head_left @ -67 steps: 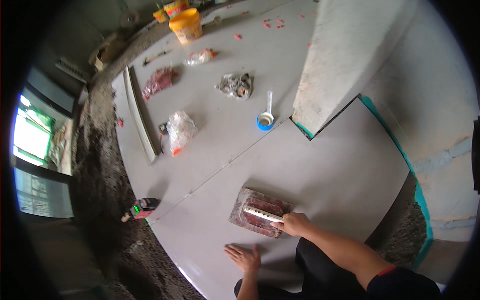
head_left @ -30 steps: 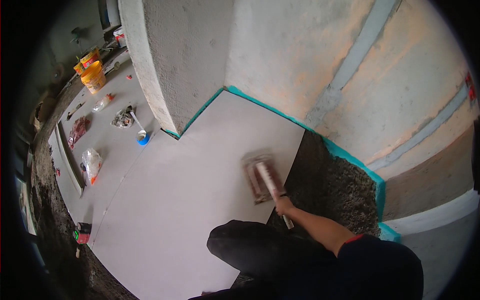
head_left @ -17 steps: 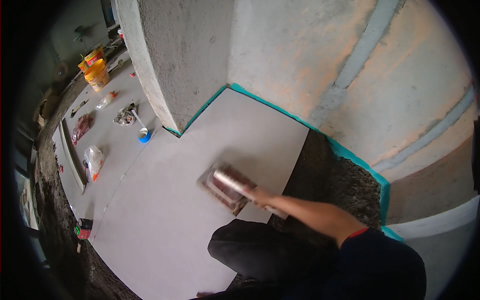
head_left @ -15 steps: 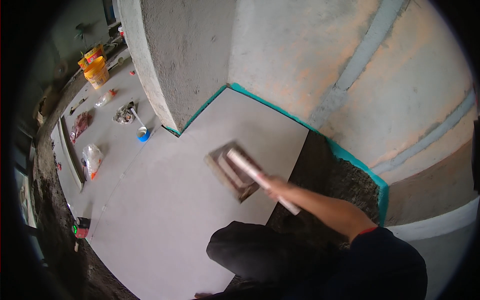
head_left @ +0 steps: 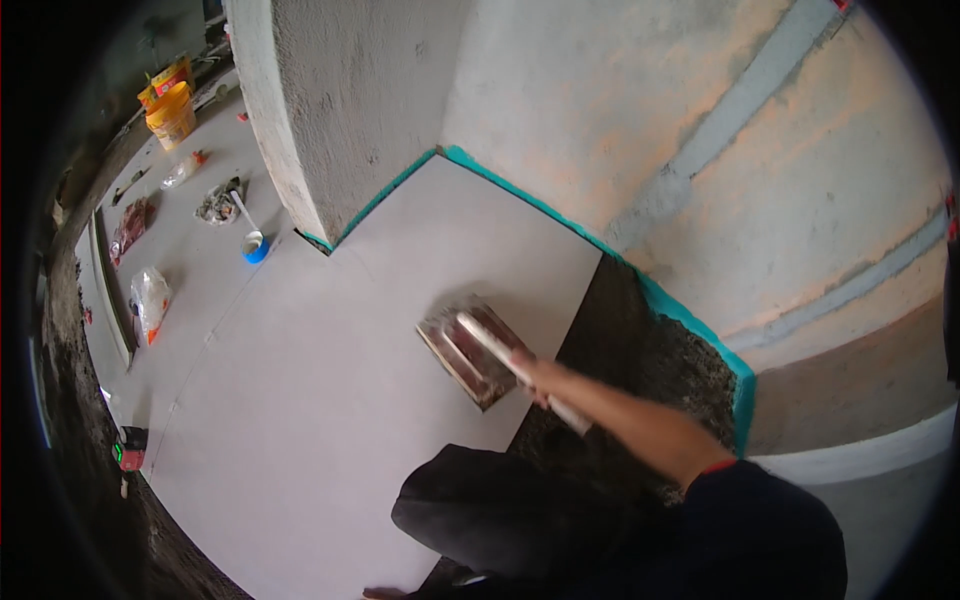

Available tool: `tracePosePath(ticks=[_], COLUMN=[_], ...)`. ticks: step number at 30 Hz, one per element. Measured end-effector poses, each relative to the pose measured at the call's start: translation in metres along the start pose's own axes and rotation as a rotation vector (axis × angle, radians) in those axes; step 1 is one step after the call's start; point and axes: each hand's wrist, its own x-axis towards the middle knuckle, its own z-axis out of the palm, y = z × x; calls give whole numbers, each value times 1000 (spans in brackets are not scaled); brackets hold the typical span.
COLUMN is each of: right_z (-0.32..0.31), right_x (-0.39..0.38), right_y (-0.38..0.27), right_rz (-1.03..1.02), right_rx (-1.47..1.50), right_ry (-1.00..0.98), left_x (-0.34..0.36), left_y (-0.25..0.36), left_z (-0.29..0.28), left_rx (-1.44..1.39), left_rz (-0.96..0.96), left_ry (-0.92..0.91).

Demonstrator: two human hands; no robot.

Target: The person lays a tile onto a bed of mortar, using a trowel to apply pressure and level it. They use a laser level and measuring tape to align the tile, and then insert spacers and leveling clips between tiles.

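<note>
My right hand (head_left: 545,378) is closed round the pale handle of a mallet (head_left: 466,355) with a broad, dirty, rectangular head. The head is over a large light-grey floor tile (head_left: 330,420) and slightly blurred; whether it touches the surface I cannot tell. A sliver of my left hand (head_left: 383,593) shows at the lower edge, by the tile, with its fingers mostly cut off. My dark-clothed knee (head_left: 460,500) is between the two hands.
Dark mortar (head_left: 640,350) borders the tile on the right, below a wall with a teal strip (head_left: 690,310). A concrete pillar (head_left: 350,110) juts in. Leftward are a blue cup (head_left: 254,247), plastic bags (head_left: 150,300), yellow buckets (head_left: 170,115) and a red-black device (head_left: 130,450).
The mallet, still in my right hand, sits slightly lower and is less blurred. The whole scene has shifted a little left and up in view.
</note>
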Motion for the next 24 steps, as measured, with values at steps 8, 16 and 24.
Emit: tracePosePath(ticks=[8,16,24], right_z=[-58,-62,-11], right_x=[-28,66,69], right_y=[-36,-84,-64], right_rz=[-402,50,-219], right_rx=[503,31,46], right_ry=[490,79,635], left_x=[-5,-13,-20], left_y=[-9,-13,-19], left_z=[7,10,12], left_rx=[-3,8,22], left_rz=[-80,-116,-174], left_ry=[-7,10,15])
